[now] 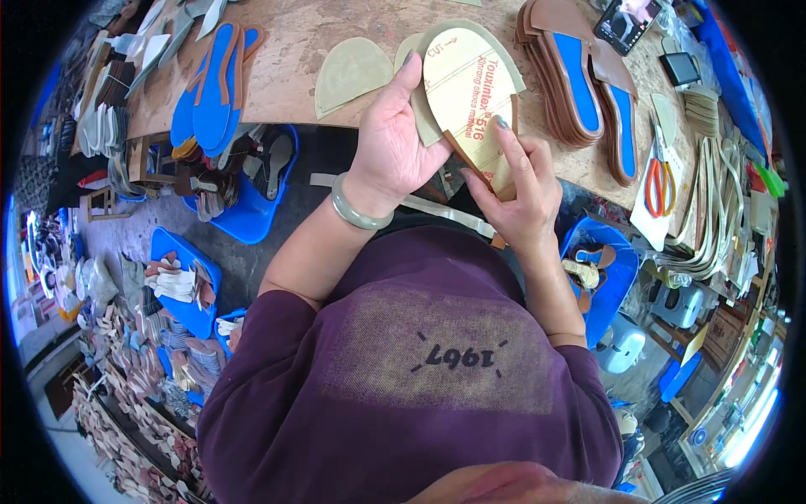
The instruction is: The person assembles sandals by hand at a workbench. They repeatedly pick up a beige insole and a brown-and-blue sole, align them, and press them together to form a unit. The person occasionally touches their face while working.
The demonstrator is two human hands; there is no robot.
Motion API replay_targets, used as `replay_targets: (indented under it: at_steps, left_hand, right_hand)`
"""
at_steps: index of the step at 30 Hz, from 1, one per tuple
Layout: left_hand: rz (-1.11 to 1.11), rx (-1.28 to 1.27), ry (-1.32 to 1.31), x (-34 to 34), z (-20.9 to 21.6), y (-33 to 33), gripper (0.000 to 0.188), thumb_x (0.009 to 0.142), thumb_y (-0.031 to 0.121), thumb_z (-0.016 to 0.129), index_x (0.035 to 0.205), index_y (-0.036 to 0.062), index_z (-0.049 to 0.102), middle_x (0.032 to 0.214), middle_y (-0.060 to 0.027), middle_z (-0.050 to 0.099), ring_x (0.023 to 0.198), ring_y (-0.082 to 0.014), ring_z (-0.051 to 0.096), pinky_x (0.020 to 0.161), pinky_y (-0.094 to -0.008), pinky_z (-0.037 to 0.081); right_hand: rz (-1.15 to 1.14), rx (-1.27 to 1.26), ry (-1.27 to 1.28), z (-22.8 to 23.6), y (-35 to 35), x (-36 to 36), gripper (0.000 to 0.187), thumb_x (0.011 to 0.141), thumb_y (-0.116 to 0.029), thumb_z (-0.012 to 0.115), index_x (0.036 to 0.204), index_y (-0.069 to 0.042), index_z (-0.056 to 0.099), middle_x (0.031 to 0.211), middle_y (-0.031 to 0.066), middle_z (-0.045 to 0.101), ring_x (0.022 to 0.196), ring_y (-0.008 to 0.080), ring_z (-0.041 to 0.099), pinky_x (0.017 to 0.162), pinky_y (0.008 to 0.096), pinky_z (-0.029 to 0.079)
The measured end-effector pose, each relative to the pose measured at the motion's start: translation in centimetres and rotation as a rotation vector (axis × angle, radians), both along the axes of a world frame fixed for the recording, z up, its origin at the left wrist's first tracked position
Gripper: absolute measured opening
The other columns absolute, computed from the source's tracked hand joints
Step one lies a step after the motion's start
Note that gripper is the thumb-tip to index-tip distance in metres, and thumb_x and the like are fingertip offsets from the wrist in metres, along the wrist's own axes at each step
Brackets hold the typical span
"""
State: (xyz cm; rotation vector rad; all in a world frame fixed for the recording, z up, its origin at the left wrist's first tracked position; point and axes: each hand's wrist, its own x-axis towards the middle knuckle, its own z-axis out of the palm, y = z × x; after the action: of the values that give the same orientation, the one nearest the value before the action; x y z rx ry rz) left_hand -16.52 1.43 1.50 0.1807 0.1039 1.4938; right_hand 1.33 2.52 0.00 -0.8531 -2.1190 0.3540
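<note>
My left hand (395, 139) and my right hand (516, 189) both hold a tan, rounded shoe-sole piece (470, 92) with printed backing, just above the edge of the brown worktable (285, 76). The left thumb lies along the piece's left edge. My right forefinger presses on its lower right edge, where a brown layer shows. A pale green bangle (357, 210) sits on my left wrist. Another khaki rounded piece (348, 74) lies on the table just left of my left hand.
Stacks of brown and blue insoles (571, 76) lie at the right, more blue insoles (210, 84) at the left. Orange-handled scissors (659, 181), strips, a phone (625, 21). Blue bins (252, 210) of shoe parts stand on the floor below.
</note>
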Motion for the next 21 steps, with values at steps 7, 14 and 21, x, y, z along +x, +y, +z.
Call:
replay_targets:
  at_steps: [7, 14, 21]
  left_hand:
    - [0.076, -0.039, 0.179, 0.4, 0.8, -0.4, 0.042, 0.103, 0.030, 0.040, 0.134, 0.0009, 0.044, 0.131, -0.0137, 0.054, 0.124, -0.0262, 0.052, 0.106, -0.0437, 0.041]
    - [0.069, -0.039, 0.260, -0.2, -0.5, 0.3, 0.033, 0.100, 0.017, 0.049, 0.125, -0.0036, 0.047, 0.117, -0.0152, 0.060, 0.112, -0.0253, 0.061, 0.097, -0.0401, 0.051]
    - [-0.034, 0.060, -0.024, -1.2, -2.5, 0.2, 0.035, 0.102, 0.016, 0.041, 0.134, 0.0012, 0.045, 0.133, -0.0178, 0.053, 0.124, -0.0303, 0.053, 0.105, -0.0487, 0.044]
  right_hand:
    - [-0.002, -0.006, -0.017, -0.5, 0.2, 0.1, 0.067, 0.064, -0.016, 0.084, 0.127, -0.013, 0.060, 0.092, 0.0078, 0.058, 0.069, 0.0197, 0.062, 0.057, 0.0316, 0.053]
    - [0.002, 0.002, -0.057, 0.0, 0.1, 0.1, 0.065, 0.066, -0.016, 0.083, 0.127, -0.015, 0.061, 0.090, 0.0065, 0.056, 0.068, 0.0198, 0.061, 0.056, 0.0315, 0.052]
    - [0.045, 0.065, -0.073, 1.0, -0.4, -0.1, 0.062, 0.067, -0.017, 0.082, 0.125, -0.018, 0.061, 0.088, 0.0039, 0.054, 0.069, 0.0190, 0.060, 0.057, 0.0311, 0.051]
